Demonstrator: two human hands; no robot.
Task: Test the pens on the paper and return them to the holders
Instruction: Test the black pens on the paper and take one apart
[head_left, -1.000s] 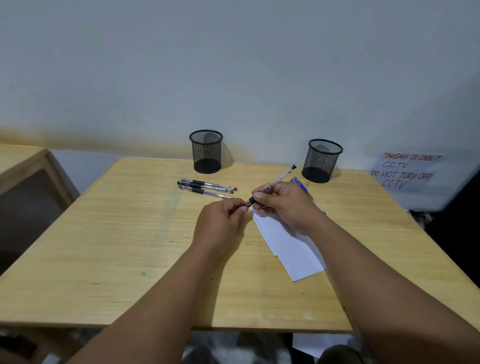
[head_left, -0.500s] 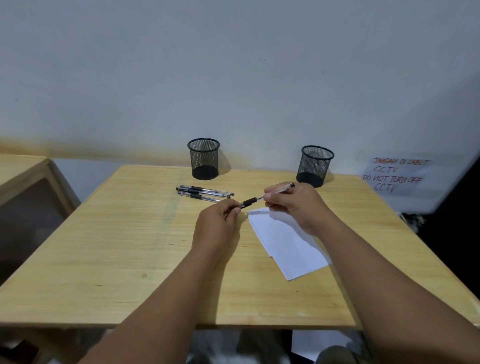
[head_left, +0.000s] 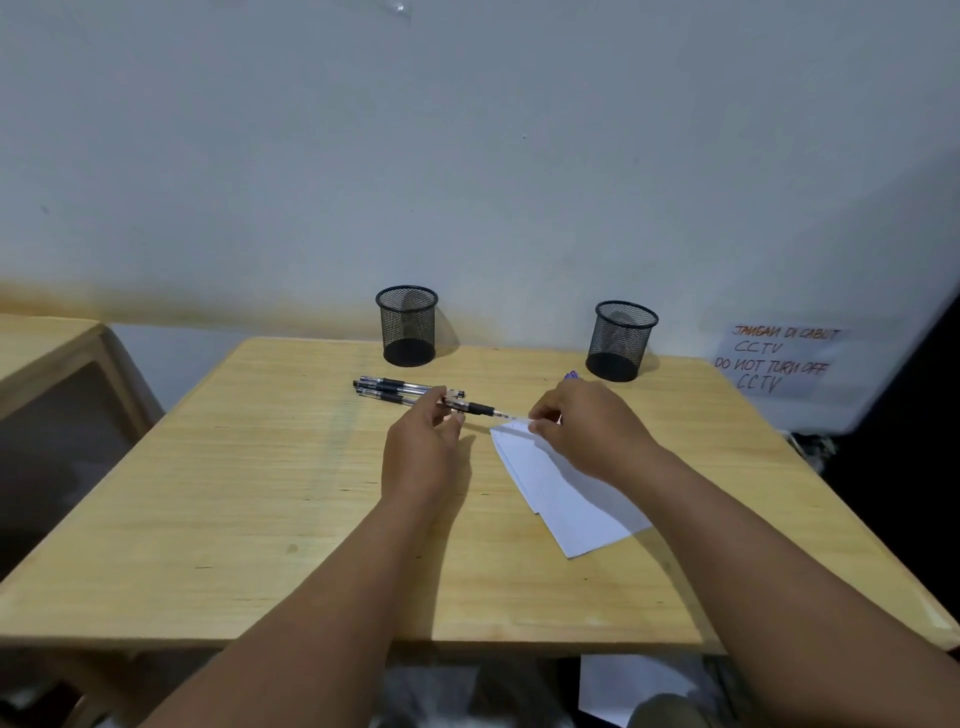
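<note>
A clear pen with a black grip (head_left: 480, 409) runs level between my two hands, just above the wooden table (head_left: 234, 493). My left hand (head_left: 423, 447) pinches its grip end with the fingertips. My right hand (head_left: 589, 431) pinches the clear other end and hides the rest of the pen. Under my right hand lies white folded paper (head_left: 571, 499). Three more pens (head_left: 389, 389) lie side by side behind my left hand. Two empty black mesh holders stand at the back, one left (head_left: 408, 325) and one right (head_left: 621, 340). A purple pen end (head_left: 571, 374) shows behind my right hand.
A handwritten CCTV sign (head_left: 774, 358) is on the wall at the right. Another wooden table (head_left: 41, 338) stands at the left. A white sheet (head_left: 623, 686) lies on the floor beneath the table's front edge.
The pen has tipped from a slant to level. My hands have drawn a little apart, and more of the pen now shows between them. Its far end no longer sticks out past my right hand.
</note>
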